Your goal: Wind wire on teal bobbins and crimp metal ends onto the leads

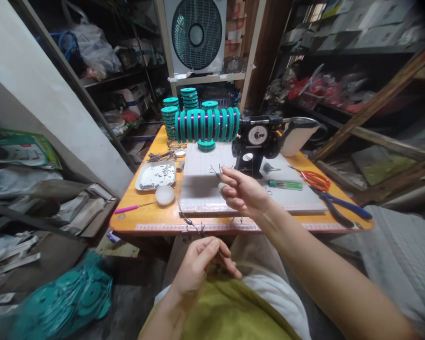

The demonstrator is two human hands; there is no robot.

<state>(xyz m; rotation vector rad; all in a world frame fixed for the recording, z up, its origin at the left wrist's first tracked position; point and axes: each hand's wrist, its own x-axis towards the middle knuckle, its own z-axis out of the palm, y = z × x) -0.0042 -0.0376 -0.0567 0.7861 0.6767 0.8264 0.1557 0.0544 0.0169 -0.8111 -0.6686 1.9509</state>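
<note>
Black wires (216, 171) jut beyond right fingers (232, 174) pinching them; left fingers (209, 249) press together.

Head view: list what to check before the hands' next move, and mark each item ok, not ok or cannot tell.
1. Right hand has hold of thin dark pieces: ok.
2. Left hand has a secure grip: cannot tell; whatever it pinches is mostly hidden.
3. Row of teal discs sits on the black machine: ok.
4. White tray has small dark pieces in it: ok.
5. White board free of tools: not ok; a green-cased tool lies on it.
</note>
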